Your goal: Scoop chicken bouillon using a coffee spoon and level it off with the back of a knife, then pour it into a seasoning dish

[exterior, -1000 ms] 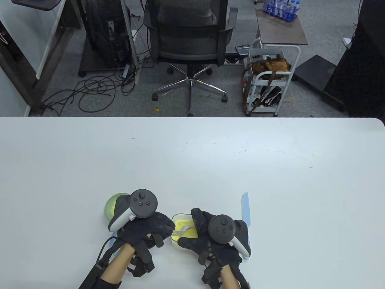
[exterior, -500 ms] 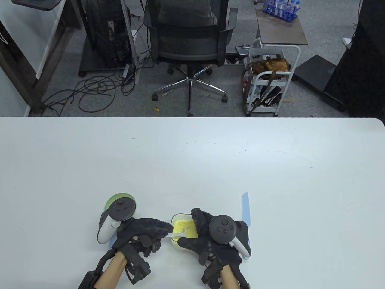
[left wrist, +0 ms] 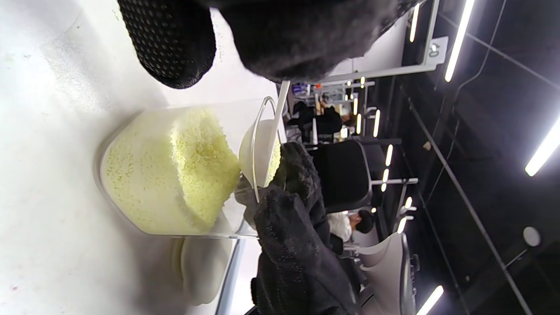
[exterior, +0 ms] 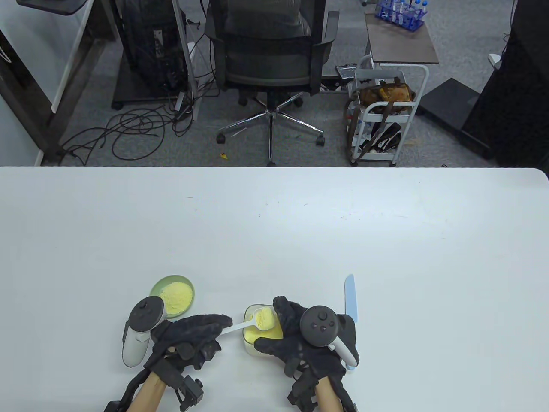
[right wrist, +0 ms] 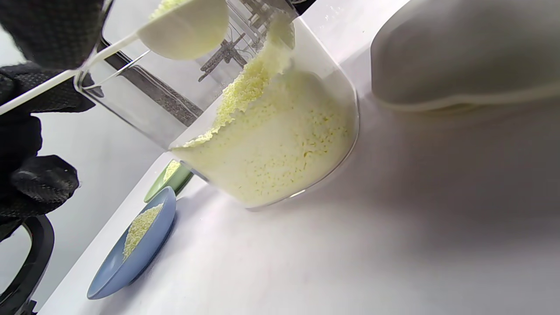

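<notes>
- The left hand [exterior: 188, 339], near the front edge of the white surface [exterior: 300, 231], pinches the handle of a white coffee spoon [exterior: 253, 322] between curled fingers.
- The spoon's bowl, heaped with yellow chicken bouillon [exterior: 265, 318], is held above the open top of a clear container [right wrist: 280, 131] partly filled with the same granules.
- The right hand [exterior: 300, 343] curls around the right side of that container, fingers clasping its wall.
- A pale blue knife [exterior: 351, 296] lies on the surface just right of the right hand, blade pointing to the far side.
- A blue dish [right wrist: 131, 245] holding a little bouillon sits near the left hand, seen from the right wrist camera.
- Just beyond, left of the container, a green seasoning dish [exterior: 158, 286] holds a mound of bouillon.
- Past the far edge stand an office chair [exterior: 270, 56] and a white cart [exterior: 386, 107].
</notes>
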Demonstrator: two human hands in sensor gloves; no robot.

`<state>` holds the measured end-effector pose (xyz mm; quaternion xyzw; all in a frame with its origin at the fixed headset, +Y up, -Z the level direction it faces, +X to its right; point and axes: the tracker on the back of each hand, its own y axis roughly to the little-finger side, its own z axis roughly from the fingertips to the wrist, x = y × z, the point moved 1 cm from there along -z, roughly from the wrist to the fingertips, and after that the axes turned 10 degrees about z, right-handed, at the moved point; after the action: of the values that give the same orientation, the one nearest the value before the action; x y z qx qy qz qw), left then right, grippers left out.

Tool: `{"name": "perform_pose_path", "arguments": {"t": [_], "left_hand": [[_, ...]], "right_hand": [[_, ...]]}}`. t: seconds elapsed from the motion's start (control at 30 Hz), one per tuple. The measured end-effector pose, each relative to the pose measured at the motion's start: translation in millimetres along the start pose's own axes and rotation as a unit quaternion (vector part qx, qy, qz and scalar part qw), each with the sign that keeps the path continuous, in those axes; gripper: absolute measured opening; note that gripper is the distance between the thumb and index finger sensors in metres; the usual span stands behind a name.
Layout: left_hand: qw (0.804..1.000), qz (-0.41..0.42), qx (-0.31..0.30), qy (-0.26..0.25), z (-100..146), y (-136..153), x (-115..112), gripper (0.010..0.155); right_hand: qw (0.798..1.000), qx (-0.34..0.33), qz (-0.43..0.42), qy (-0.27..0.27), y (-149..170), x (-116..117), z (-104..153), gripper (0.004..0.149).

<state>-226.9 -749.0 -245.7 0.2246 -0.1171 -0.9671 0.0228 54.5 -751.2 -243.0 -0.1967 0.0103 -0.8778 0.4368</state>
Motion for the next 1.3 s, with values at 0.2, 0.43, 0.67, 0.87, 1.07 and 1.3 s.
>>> {"name": "perform_pose_path", "arguments": {"t": [0.2,0.43,0.67,0.87,1.07,1.3], "left_hand": [[0.999,0.032,-0.016,0.006,7.1,0.5,3.9,0.045],[0.999,0.041,-0.026,0.005,11.8,0.5,5.2,0.045],[0.999,0.038,-0.027,0.015,11.8,1.2,2.6,0.045],[0.999,0.041,-0.030,0.018,11.9,1.6,0.7,0.045],[0.998,0.041,-0.030,0.025,11.7,2.3,-1.2,0.045],[0.998,0.049,-0.032,0.028,11.4,3.3,-2.9,0.046]], "right_hand": [[1.000,-0.012,-0.001,0.015,7.2,-12.9,9.0,0.094],[0.958,0.184,0.095,0.201,62.8,-60.6,60.5,0.073],[0.921,0.335,0.146,0.139,92.2,-62.2,72.9,0.057],[0.899,0.360,0.229,0.100,89.2,-48.0,53.7,0.057],[0.892,0.374,0.242,0.077,91.4,-42.5,45.2,0.057],[0.900,0.366,0.230,0.051,92.6,-37.5,38.3,0.051]]}}
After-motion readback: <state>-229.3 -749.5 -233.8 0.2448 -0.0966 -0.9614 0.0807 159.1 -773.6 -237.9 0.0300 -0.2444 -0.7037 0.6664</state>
